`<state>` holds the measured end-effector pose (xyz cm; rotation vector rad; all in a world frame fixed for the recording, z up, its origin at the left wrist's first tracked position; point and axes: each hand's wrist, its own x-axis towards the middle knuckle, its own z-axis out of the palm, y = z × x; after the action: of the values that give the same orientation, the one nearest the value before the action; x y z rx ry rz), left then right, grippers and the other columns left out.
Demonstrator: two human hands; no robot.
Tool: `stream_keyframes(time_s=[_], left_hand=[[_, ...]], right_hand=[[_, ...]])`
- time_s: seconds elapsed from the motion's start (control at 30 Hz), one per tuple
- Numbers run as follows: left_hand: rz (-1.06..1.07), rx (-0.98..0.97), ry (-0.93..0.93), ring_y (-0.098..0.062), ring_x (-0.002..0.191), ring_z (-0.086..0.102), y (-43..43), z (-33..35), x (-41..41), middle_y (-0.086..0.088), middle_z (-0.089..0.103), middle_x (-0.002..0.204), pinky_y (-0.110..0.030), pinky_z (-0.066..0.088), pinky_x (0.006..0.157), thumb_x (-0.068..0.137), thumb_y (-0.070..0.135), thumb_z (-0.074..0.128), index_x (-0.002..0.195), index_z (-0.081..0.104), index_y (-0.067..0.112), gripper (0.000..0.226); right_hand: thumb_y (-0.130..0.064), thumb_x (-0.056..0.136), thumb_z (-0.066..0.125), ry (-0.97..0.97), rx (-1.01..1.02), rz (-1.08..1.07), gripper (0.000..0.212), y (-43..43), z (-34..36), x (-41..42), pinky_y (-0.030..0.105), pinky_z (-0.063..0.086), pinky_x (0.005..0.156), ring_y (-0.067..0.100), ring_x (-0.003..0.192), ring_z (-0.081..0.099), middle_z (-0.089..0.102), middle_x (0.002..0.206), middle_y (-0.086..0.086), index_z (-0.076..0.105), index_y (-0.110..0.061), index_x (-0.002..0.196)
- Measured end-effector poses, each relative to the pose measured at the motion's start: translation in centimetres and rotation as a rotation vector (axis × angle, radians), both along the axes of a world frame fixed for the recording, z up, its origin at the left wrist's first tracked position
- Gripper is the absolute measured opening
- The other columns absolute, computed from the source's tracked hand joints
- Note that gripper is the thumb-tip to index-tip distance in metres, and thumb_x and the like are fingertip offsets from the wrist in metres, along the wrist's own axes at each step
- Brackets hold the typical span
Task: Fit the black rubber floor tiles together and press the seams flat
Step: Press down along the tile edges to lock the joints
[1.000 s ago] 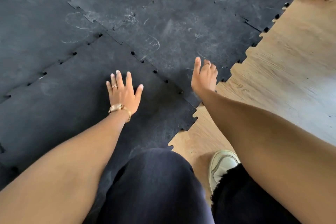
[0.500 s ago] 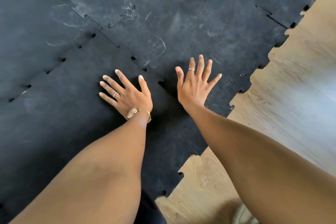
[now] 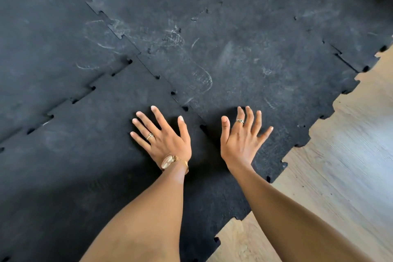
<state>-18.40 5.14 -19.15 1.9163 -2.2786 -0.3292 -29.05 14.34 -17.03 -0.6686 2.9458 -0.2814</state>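
Observation:
Several black rubber floor tiles with jigsaw edges cover the floor. The near tile (image 3: pixel 89 166) lies under my left hand (image 3: pixel 164 137), which is flat on it with fingers spread, a ring and a watch on it. The dusty tile beyond the seam (image 3: pixel 244 66) carries my right hand (image 3: pixel 242 138), also flat with spread fingers and a ring. The interlocking seam (image 3: pixel 185 108) runs diagonally between the two hands, with small gaps at the tabs. A second seam (image 3: pixel 72 101) runs off to the left.
Bare wooden floor (image 3: pixel 340 166) lies to the right and lower right, beyond the toothed outer edge of the tiles (image 3: pixel 302 144). White scuffs and shoe prints (image 3: pixel 200 81) mark the far tile. Another seam (image 3: pixel 344 59) shows at the far right.
The right hand went from raised and curled at the tile edge to flat on the far tile. The left hand spread its fingers wider. My view has shifted forward, and the knee and shoe have left the frame.

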Motion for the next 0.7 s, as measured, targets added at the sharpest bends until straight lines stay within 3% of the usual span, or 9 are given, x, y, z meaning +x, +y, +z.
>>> stream_keyframes(time_s=[0.37, 0.57, 0.7], left_hand=[[-0.011, 0.033, -0.020, -0.042, 0.147, 0.006, -0.7, 0.1, -0.2, -0.026, 0.011, 0.158, -0.062, 0.004, 0.116, 0.095, 0.057, 0.026, 0.153, 0.017, 0.012, 0.074], [-0.049, 0.026, 0.006, -0.042, 0.147, 0.003, -0.8, 0.3, -0.2, -0.026, 0.009, 0.159, -0.063, 0.001, 0.116, 0.096, 0.058, 0.026, 0.154, 0.016, 0.016, 0.072], [-0.210, -0.054, 0.051, -0.036, 0.149, 0.000, -0.6, 0.5, -0.2, -0.014, 0.009, 0.162, -0.063, -0.003, 0.113, 0.100, 0.047, 0.029, 0.154, 0.016, 0.025, 0.060]], right_hand=[[-0.057, 0.095, 0.009, -0.043, 0.092, 0.144, 0.068, -1.8, -0.9, -1.7, 0.073, -0.006, 0.108, 0.033, 0.149, 0.000, 0.015, 0.162, 0.001, 0.021, -0.024, 0.153], [-0.053, 0.099, 0.009, -0.094, -0.085, 0.103, 0.066, -0.2, -0.8, -0.9, 0.059, -0.010, 0.116, 0.023, 0.150, -0.002, 0.013, 0.163, -0.001, 0.021, -0.018, 0.154], [-0.059, 0.096, 0.004, -0.087, -0.055, 0.012, 0.078, 3.4, -1.1, 3.5, 0.052, -0.006, 0.120, 0.022, 0.150, -0.005, 0.003, 0.163, 0.009, 0.000, -0.006, 0.154]])
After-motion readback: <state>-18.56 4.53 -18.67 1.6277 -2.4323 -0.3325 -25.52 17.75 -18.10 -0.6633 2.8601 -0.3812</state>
